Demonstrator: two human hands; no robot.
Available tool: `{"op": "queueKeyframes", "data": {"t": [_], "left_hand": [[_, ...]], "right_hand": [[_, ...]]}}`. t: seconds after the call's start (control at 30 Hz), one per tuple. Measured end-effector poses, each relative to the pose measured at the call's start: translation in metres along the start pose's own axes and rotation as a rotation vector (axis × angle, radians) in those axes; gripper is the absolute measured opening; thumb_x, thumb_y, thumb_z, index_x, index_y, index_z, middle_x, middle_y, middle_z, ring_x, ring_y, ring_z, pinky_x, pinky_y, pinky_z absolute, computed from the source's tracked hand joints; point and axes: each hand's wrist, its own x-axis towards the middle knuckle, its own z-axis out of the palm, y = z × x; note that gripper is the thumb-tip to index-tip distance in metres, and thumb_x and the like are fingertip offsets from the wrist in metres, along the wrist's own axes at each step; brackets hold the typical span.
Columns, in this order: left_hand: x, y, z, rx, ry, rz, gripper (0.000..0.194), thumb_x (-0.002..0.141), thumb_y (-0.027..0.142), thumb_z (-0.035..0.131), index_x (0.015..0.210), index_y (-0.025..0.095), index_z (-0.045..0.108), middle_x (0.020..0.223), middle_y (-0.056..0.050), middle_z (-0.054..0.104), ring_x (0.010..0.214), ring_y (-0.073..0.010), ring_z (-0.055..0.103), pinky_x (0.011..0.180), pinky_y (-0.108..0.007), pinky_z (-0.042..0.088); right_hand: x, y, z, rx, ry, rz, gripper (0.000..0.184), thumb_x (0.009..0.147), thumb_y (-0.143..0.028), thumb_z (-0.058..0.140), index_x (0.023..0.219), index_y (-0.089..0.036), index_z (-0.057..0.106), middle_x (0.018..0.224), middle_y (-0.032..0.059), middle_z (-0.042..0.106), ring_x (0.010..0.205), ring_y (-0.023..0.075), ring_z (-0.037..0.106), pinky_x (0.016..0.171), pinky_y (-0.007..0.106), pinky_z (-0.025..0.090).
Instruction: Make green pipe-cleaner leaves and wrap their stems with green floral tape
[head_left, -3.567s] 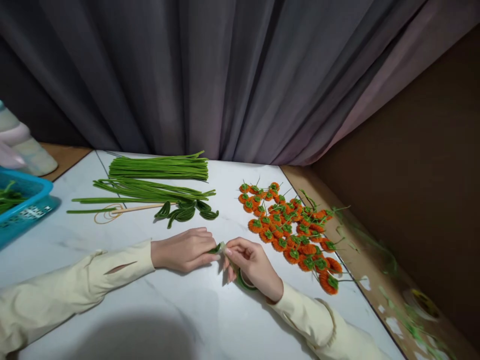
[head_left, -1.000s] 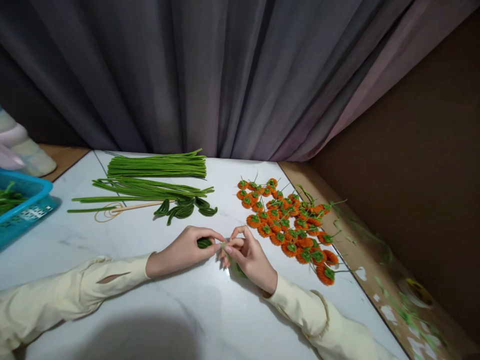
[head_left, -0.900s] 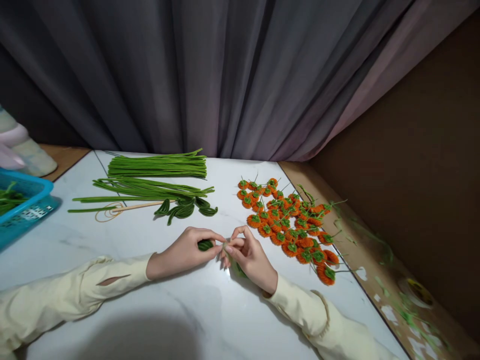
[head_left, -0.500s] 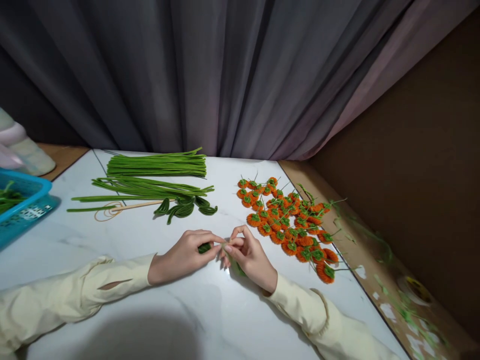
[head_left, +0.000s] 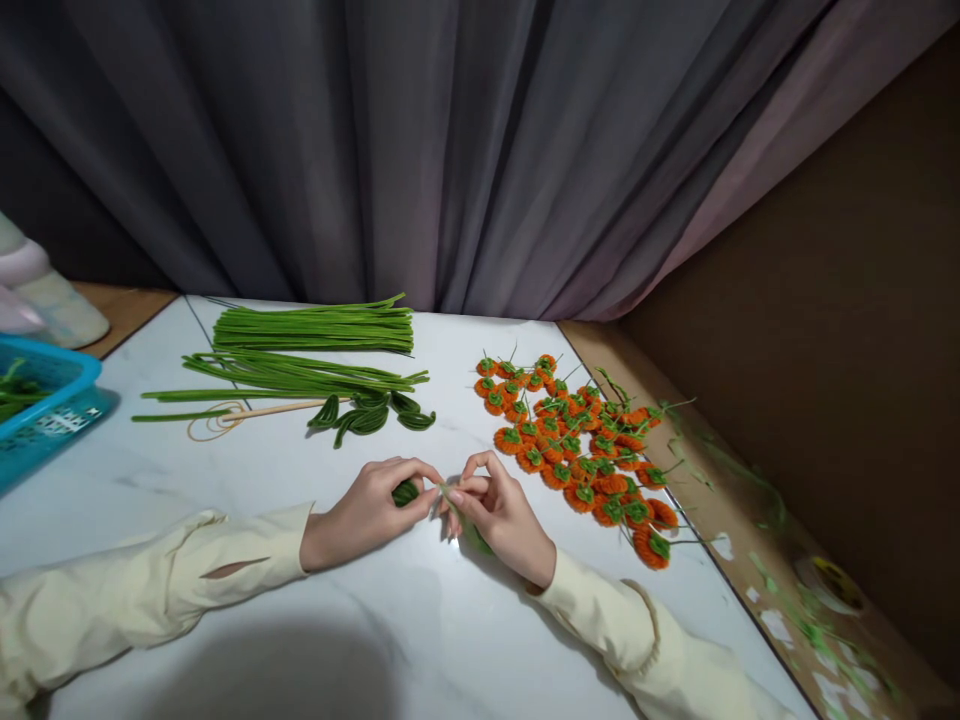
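My left hand (head_left: pixel 379 505) is closed in a pinch, thumb and forefinger together. A dark green fuzzy pipe-cleaner leaf (head_left: pixel 405 492) shows between those fingers. Close beside it, my right hand (head_left: pixel 501 515) pinches a thin pale green strip (head_left: pixel 448 492) between thumb and finger, just right of the left fingertips. Part of a green piece hangs below my right palm, mostly hidden. Beyond my left hand lies a small pile of similar dark green leaves (head_left: pixel 369 415).
Light green pipe cleaners (head_left: pixel 311 328) lie in bundles at the back left, near a thin wooden stick (head_left: pixel 277 409). Several orange persimmon-like pieces (head_left: pixel 555 475) with green tops spread to the right. A blue basket (head_left: pixel 71 410) stands far left; a tape roll (head_left: pixel 832 583) lies lower right.
My left fingertips have shifted slightly, showing more of the dark green leaf. The right hand keeps its pinch in nearly the same place.
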Motion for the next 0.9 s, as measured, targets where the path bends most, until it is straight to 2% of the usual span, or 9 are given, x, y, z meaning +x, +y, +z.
{"op": "queueKeyframes", "data": {"t": [0.27,0.6,0.9], "left_hand": [[-0.0014,-0.0033,0.0023,0.022,0.07,0.012,0.015,0.081,0.028,0.052,0.081,0.018,0.064,0.069,-0.001,0.065,0.065,-0.0129,0.058,0.063,-0.022,0.044],[-0.0021,-0.0035,0.002,0.023,0.067,0.011,0.019,0.084,0.026,0.05,0.073,0.018,0.064,0.068,-0.001,0.066,0.065,-0.0131,0.057,0.063,-0.022,0.043],[0.0071,-0.0014,-0.0069,-0.182,0.016,-0.121,0.022,0.082,0.033,0.053,0.069,0.016,0.06,0.069,-0.001,0.065,0.066,-0.0131,0.057,0.064,-0.022,0.045]], "right_hand": [[0.0012,-0.002,0.0007,0.016,0.007,0.021,0.034,0.081,-0.039,0.064,0.082,-0.022,0.035,0.06,-0.004,0.064,0.047,0.0106,0.057,0.05,0.025,0.046],[0.0018,-0.0007,0.0005,0.08,0.032,0.03,0.037,0.077,-0.039,0.067,0.08,-0.022,0.035,0.064,-0.0025,0.066,0.044,0.0103,0.055,0.048,0.025,0.046],[0.0029,-0.0012,-0.0027,0.164,0.043,0.034,0.04,0.074,-0.037,0.071,0.079,-0.022,0.034,0.066,-0.0013,0.067,0.043,0.0107,0.055,0.047,0.025,0.047]]}}
